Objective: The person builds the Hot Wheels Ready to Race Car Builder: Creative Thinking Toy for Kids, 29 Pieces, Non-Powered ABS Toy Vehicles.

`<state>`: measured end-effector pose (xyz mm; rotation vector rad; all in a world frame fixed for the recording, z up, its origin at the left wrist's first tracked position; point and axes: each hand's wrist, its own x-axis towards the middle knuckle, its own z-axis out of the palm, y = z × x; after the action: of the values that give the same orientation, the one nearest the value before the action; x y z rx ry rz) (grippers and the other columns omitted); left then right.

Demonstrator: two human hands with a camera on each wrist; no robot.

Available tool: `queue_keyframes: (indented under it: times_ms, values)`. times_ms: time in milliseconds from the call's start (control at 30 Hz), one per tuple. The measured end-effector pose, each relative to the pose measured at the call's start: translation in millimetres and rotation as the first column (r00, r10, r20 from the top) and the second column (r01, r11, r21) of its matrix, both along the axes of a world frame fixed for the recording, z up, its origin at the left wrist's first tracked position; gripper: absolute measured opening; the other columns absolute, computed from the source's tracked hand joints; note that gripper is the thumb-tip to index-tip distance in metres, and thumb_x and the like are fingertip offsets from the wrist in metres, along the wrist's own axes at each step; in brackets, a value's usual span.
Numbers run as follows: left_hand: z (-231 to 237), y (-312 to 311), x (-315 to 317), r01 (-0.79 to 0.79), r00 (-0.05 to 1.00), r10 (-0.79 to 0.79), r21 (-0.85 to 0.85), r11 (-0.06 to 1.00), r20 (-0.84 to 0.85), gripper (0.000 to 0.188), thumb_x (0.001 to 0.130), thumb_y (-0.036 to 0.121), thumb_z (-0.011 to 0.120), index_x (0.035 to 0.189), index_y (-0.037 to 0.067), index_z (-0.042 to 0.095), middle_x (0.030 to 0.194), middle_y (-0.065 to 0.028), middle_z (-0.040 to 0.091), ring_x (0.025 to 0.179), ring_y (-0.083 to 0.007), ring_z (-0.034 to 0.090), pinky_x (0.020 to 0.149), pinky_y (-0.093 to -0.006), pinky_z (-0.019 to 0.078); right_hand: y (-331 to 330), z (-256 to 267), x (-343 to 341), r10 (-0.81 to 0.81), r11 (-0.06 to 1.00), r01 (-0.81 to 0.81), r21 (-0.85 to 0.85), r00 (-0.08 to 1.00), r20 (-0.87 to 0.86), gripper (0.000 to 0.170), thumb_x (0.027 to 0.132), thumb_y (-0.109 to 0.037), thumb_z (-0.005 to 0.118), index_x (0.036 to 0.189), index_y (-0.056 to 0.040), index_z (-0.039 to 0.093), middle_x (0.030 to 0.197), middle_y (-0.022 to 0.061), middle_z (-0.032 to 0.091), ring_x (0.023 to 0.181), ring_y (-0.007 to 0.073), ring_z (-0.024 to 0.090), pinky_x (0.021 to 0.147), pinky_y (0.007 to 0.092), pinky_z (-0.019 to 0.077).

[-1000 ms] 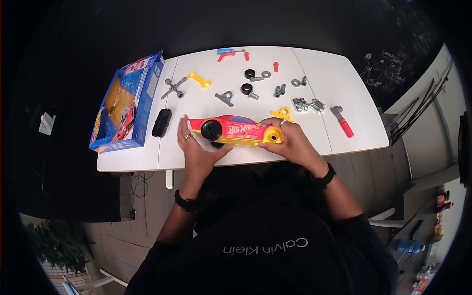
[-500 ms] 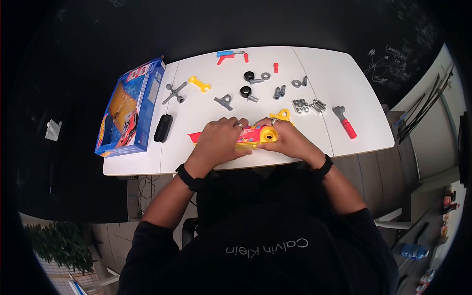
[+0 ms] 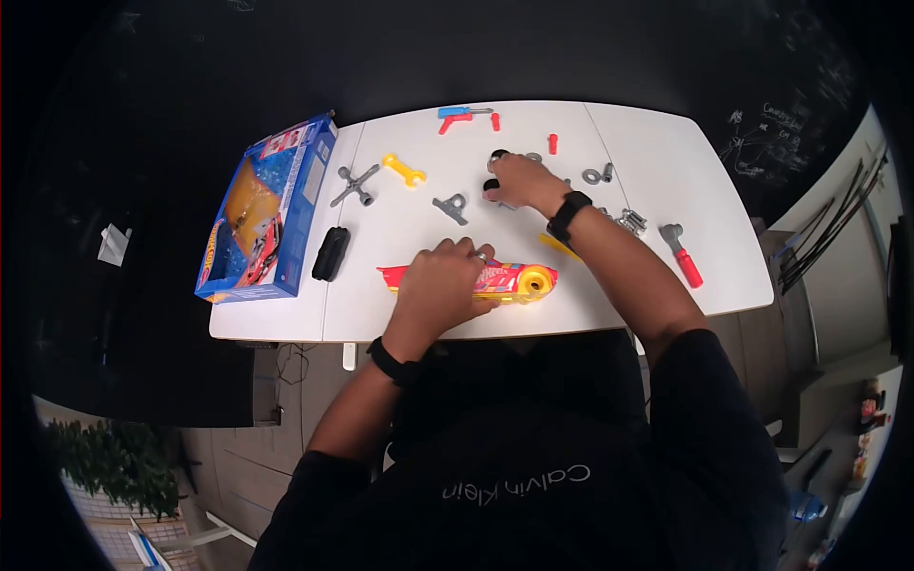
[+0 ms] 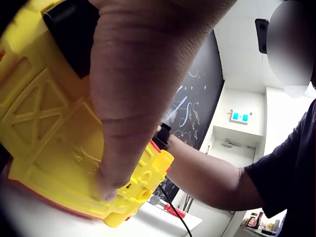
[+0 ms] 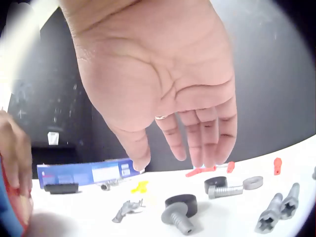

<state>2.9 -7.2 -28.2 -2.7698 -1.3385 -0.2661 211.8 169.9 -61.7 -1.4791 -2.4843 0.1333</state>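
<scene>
A red and yellow toy car (image 3: 519,276) is tipped on its side near the table's front edge. My left hand (image 3: 438,290) grips it from above, thumb pressed against the yellow underside (image 4: 39,118) in the left wrist view. Farther back, my right hand (image 3: 528,184) reaches over two small black wheels. The right wrist view has this hand's fingers relaxed and slightly bent, nothing between them. Below it lie one black wheel (image 5: 185,202) with a grey bolt (image 5: 180,222), another wheel (image 5: 214,181) beside a bolt (image 5: 226,191), and a grey washer (image 5: 253,182).
A blue toy box (image 3: 309,209) stands at the left, beside a black part (image 3: 330,253). Around the table (image 3: 381,319) lie a grey cross wrench (image 3: 356,185), a yellow wrench (image 3: 405,170), a grey bracket (image 3: 450,208), a blue screwdriver (image 3: 462,112) and a red-handled tool (image 3: 687,266).
My left hand has moved from the car's rear end to over its body. My right hand has let go of the front end and moved back to the black wheels.
</scene>
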Motion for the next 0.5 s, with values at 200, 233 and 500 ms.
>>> queue_keyframes:
  times_ms: [200, 233, 500]
  values:
    - [-1.2, 6.4, -2.7, 0.001, 1.000, -0.001, 0.003, 1.000, -0.008, 0.066, 0.073, 0.057, 0.088, 0.122, 0.015, 0.073, 0.102, -0.0040, 0.071, 0.098, -0.0236, 0.072, 0.080, -0.0378, 0.0599, 37.0, -33.2, -14.7, -0.042, 0.986, 0.058, -0.156, 0.994, 0.104, 0.041, 0.082, -0.023, 0.079, 0.113, 0.0033, 0.072, 0.115, 0.0272, 0.074, 0.107, 0.0405, 0.073, 0.097, 0.0471, 0.0594]
    - [-1.4, 7.9, -3.2, 0.001, 1.000, -0.001, 0.002, 1.000, -0.006, 0.066, 0.073, 0.057, 0.088, 0.122, 0.015, 0.073, 0.102, -0.0040, 0.071, 0.098, -0.0236, 0.072, 0.080, -0.0378, 0.0599, 37.3, -31.0, -14.9, 0.015, 0.999, -0.012, -0.053, 0.998, 0.058, 0.041, 0.081, -0.022, 0.080, 0.112, 0.0027, 0.072, 0.111, 0.0265, 0.074, 0.104, 0.0408, 0.073, 0.094, 0.0472, 0.0596]
    - [-5.5, 20.8, -3.3, 0.015, 1.000, -0.015, -0.001, 1.000, -0.003, 0.071, 0.072, 0.065, 0.085, 0.120, 0.014, 0.073, 0.096, -0.0036, 0.074, 0.095, -0.0236, 0.073, 0.077, -0.0380, 0.0593, -86.3, 105.9, 35.3, 0.231, 0.938, -0.317, -0.143, 0.876, -0.424, 0.041, 0.078, -0.018, 0.088, 0.112, -0.0024, 0.071, 0.094, 0.0095, 0.070, 0.089, 0.0194, 0.068, 0.078, 0.0325, 0.0541]
